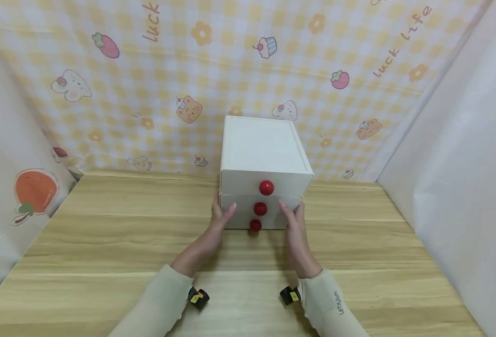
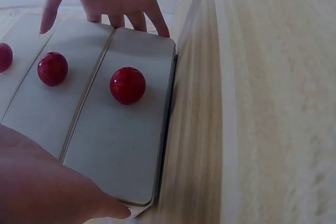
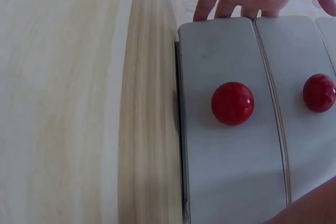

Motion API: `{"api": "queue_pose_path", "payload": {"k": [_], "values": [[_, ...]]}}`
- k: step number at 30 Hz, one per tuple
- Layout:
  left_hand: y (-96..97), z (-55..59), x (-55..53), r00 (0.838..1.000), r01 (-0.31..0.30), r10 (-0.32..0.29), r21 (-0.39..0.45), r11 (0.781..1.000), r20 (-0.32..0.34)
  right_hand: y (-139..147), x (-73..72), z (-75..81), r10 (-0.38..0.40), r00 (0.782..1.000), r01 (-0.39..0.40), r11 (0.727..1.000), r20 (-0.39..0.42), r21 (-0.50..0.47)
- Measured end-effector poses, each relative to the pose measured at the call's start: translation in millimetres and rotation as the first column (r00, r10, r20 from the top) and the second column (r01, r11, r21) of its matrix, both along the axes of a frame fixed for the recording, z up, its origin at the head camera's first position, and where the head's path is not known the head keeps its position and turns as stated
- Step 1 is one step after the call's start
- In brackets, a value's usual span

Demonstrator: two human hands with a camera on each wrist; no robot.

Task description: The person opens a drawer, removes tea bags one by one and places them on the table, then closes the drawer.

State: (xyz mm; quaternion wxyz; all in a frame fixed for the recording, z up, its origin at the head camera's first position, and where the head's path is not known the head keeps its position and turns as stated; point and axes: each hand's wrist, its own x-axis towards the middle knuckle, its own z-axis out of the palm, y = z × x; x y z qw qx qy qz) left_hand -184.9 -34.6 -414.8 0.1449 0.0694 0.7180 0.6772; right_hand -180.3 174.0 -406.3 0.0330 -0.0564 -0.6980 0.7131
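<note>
A white drawer box stands on the wooden table, its front turned toward me. Three drawer fronts are stacked in it, each with a round red knob. My left hand grips the box's left side low down, thumb over the front edge. On the opposite side my right hand holds it the same way, its thumb at the front near the middle drawer. Both wrist views show the fingers reaching along the sides, and the lowest knob close above the tabletop. The drawers look closed, their fronts flush.
Behind the box hangs a yellow checked cloth with printed bears and strawberries. White curtains close off the left and right sides. Wooden tabletop extends to both sides of the box. Each wrist carries a small black camera.
</note>
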Motion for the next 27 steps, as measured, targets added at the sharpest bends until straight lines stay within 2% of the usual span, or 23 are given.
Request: {"api": "queue_pose_path", "payload": {"k": [4,9,16,21,27], "values": [[0.2,0.9,1.3,1.000,-0.015,0.015,0.005,1.000,-0.020,3.1,0.5,1.9,0.013,1.000,-0.013,1.000,0.019,-0.008],[-3.5,0.4,1.3,1.000,-0.005,0.005,-0.004,1.000,-0.020,7.1,-0.3,3.9,0.028,0.998,-0.029,0.999,0.053,0.013],[-9.0,5.7,0.9,1.000,-0.023,0.024,0.016,1.000,-0.018,13.7,-3.3,4.1,0.061,0.996,-0.062,0.998,0.062,0.019],[-11.1,13.6,1.4,1.000,-0.027,0.027,0.055,0.998,-0.003,14.9,-5.5,4.0,0.066,0.995,-0.068,0.997,0.077,0.028],[-13.8,22.9,-3.6,1.000,-0.007,0.006,0.131,0.991,0.007,15.3,-5.7,4.6,0.069,0.994,-0.071,0.997,0.084,0.030]]}}
